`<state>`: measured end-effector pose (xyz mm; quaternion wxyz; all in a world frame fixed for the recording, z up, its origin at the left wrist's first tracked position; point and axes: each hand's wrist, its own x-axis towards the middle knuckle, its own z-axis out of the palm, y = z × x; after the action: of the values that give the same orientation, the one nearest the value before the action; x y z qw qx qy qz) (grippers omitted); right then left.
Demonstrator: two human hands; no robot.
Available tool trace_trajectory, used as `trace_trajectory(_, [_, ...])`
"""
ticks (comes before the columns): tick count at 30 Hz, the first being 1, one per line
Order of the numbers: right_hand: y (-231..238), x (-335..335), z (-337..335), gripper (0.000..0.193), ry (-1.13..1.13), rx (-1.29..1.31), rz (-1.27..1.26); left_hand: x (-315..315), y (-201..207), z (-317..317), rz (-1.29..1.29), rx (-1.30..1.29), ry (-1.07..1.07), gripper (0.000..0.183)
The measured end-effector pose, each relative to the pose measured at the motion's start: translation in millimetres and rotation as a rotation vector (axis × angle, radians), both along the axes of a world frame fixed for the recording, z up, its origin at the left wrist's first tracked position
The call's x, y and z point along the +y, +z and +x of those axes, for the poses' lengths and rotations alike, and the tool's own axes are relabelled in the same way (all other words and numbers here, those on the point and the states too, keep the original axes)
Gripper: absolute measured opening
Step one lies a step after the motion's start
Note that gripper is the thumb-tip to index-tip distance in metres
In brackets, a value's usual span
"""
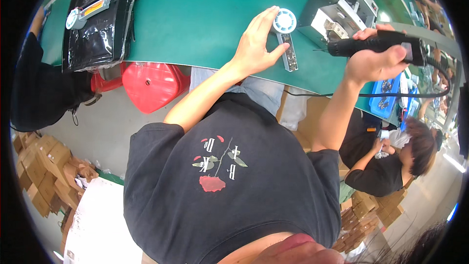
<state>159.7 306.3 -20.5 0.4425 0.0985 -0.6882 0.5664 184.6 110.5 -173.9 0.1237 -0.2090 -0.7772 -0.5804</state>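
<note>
In the head view, your left hand [259, 41] is over the green-topped bench [195, 19], between its middle and its near edge. Its fingertips touch the round head of a small handheld device [287, 51], and its thumb lies against the handle; thumb and forefinger form a wide V, and you cannot tell from here whether they clamp the piece firmly. The device has a white-and-blue ringed head and a grey, straight handle with its dark inner parts showing; it lies on the bench with its handle toward the near edge.

Your right hand [373, 63] is closed around a black, cylindrical powered screwdriver [366, 45], raised to the right of the device and well apart from it, its thin bit pointing left. A black cable [351, 95] loops from its rear back past the bench's near edge.

Beyond the screwdriver, toward the far right corner, you have a grey-and-black box-shaped machine [312, 7]. A blue plastic tray [375, 105] of small metal parts sits by the near edge at the right. At the bench's left end, a second white-headed device [95, 8] with an orange strip in its handle lies on glossy black plastic sheeting [100, 41].
</note>
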Motion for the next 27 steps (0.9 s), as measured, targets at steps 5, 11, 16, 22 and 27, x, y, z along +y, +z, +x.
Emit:
trace_trajectory(5, [9.3, -41.9, 6.8, 0.077, -0.066, 0.054, -0.051, -0.3, -0.4, -0.6, 0.029, -0.009, -0.003, 0.090])
trace_trajectory(11, [-8.8, -70.1, -3.3, 0.078, 0.092, 0.041, -0.107, -1.3, -0.4, 0.5, 0.070, -0.031, 0.013, 0.090])
trace_trajectory(16, [-16.9, -73.4, -9.2, 0.077, 0.090, 0.059, -0.057, -0.7, 1.4, 0.2, 0.082, -0.040, 0.003, 0.089])
trace_trajectory(22, [-19.6, -77.7, -9.0, 0.078, 0.088, 0.049, -0.066, 0.1, 1.0, 0.1, 0.075, -0.046, 0.009, 0.090])
trace_trajectory(27, [-21.0, -80.9, -7.2, 0.083, 0.089, 0.051, -0.066, 0.2, 0.1, 0.0, 0.076, -0.039, 0.009, 0.090])
